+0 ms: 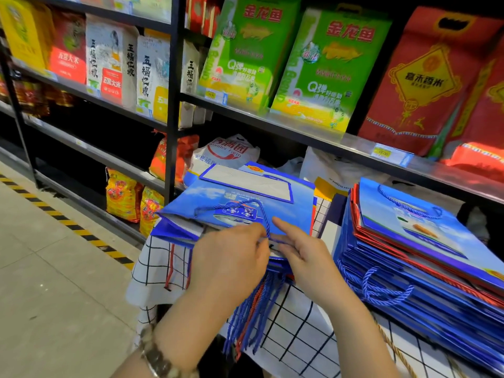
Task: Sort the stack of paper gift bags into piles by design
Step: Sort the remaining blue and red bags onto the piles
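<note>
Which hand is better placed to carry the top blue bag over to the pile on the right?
Probably the right hand: it touches the top blue bag on the side nearer the right pile; the left hand pinches the cord handle.

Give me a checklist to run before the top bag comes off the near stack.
1. Left hand on blue cord handle of top bag: ok, fingertips appear to pinch it.
2. Right hand steadying the near stack: cannot tell, its grip at the edge is unclear.
3. Design of top bag visible: ok, blue sky print faces up.
4. Right pile holds one design only: not ok, red edges show among the blue.
5. Hanging cords free: not ok, blue and red ones bunch together over the checked cloth.
</note>
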`<state>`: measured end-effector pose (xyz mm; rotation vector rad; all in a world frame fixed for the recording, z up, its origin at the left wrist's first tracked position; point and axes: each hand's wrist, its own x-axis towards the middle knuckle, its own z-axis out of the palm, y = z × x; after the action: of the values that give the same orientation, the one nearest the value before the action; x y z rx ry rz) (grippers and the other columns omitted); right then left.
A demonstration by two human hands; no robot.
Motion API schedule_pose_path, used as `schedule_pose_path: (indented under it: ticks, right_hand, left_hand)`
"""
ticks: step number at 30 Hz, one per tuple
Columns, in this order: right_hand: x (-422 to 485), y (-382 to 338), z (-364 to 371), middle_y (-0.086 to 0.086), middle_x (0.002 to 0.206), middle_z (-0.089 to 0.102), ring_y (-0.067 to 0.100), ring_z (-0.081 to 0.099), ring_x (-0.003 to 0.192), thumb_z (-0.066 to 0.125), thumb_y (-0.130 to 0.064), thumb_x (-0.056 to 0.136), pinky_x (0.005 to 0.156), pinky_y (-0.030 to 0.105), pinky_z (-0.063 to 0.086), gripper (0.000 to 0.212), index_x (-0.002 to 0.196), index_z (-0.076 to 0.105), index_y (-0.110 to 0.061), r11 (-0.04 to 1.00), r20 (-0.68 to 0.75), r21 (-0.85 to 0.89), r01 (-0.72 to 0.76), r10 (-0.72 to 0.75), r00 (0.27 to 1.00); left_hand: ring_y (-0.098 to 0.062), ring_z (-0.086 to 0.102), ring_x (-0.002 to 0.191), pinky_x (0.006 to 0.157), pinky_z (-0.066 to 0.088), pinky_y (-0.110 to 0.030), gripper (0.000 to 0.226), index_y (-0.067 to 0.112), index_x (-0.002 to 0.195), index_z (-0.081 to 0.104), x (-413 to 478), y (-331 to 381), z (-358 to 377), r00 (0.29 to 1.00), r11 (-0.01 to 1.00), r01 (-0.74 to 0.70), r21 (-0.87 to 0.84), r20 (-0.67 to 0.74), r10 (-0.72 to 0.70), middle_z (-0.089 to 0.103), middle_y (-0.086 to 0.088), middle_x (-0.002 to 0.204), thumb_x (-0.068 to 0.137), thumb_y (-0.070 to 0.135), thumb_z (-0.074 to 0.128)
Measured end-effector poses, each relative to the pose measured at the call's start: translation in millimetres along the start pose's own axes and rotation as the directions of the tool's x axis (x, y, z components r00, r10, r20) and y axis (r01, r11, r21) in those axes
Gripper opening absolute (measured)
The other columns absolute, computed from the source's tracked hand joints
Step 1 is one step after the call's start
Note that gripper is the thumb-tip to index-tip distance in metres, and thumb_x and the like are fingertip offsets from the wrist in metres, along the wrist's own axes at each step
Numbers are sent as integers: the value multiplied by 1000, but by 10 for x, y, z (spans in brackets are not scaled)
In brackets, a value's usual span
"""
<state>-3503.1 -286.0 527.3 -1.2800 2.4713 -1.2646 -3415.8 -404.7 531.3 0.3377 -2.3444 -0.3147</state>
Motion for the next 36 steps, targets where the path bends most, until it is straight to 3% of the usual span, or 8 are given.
schedule_pose_path:
  ticks: [5, 10, 14, 17, 20, 26, 31, 36]
  right_hand:
    - [12, 9, 7, -20, 106, 57, -19, 55, 91, 43, 0, 95, 79, 0, 39, 45, 118, 46, -38, 995, -110, 101, 6, 6, 994]
    - [-28, 35, 97, -8, 112, 63, -3, 61, 101, 43, 2, 95, 87, 12, 47, 50, 109, 48, -46, 987, -103, 159, -4, 20, 994]
    - [-88, 15, 105, -26, 95, 60, -22, 54, 87, 53, -4, 91, 75, -2, 38, 35, 104, 61, -35, 998, -237, 42, 36, -25, 971]
    - [-153, 46, 117, -29, 80, 64, -19, 55, 79, 62, -13, 87, 71, -1, 38, 16, 88, 73, -25, 1000, -347, -5, 5, -7, 938]
    - [-205, 61, 154, -39, 66, 59, -14, 57, 73, 60, -10, 88, 65, 3, 38, 31, 73, 63, -36, 999, -349, -35, 3, -15, 937]
    - [-198, 103, 156, -44, 69, 56, -18, 55, 75, 57, -31, 85, 68, 1, 37, 18, 80, 73, -23, 999, -380, -18, -36, 26, 925]
    - [-228, 137, 220, -17, 94, 67, -14, 50, 101, 46, -54, 69, 86, -5, 30, 49, 86, 77, -18, 1000, -442, 6, -29, 29, 897]
    - [-243, 222, 227, -6, 102, 69, 2, 58, 100, 72, -29, 76, 92, 15, 38, 20, 90, 76, -15, 997, -489, -49, -58, 26, 872]
  left_hand:
    - [-17, 59, 42, 37, 34, -20, 14, 22, 67, 65, 12, 152, -3, 997, 991, 51, 126, 46, -57, 59, -1, 49, 71, 35, 68]
    - [-22, 64, 98, 67, 41, -28, 20, 25, 108, 59, 14, 156, 144, 968, 976, 46, 215, 234, -97, 65, -1, 105, 95, 34, 47]
    - [-16, 64, 53, 44, 29, -23, 11, 23, 72, 65, -1, 114, 91, 986, 990, -28, 141, 164, 5, 66, 0, 62, 75, 32, 72]
    - [-17, 48, 30, 37, 20, -18, 26, 19, 49, 57, -23, 38, 116, 992, 987, -115, 111, 67, 108, 52, 1, 38, 72, 32, 58]
    - [-20, 50, 32, 35, 25, -19, 34, 18, 51, 55, -70, 77, 119, 990, 996, -77, 38, 119, 72, 53, 0, 41, 77, 32, 39]
    - [-23, 44, 66, 57, 28, -31, 37, 16, 59, 34, -87, 142, 60, 980, 977, 116, -179, 180, -83, 47, -6, 59, 87, 42, 31]
    - [-11, 43, 56, 51, 28, -27, 43, 24, 53, 41, 102, 171, -295, 985, 924, 169, -342, 97, -144, 43, 3, 50, 85, 51, 40]
    - [-20, 59, 81, 65, 42, -28, 37, 16, 80, 65, 403, 105, -33, 900, 990, 123, 66, 414, -139, 65, -1, 78, 88, 49, 50]
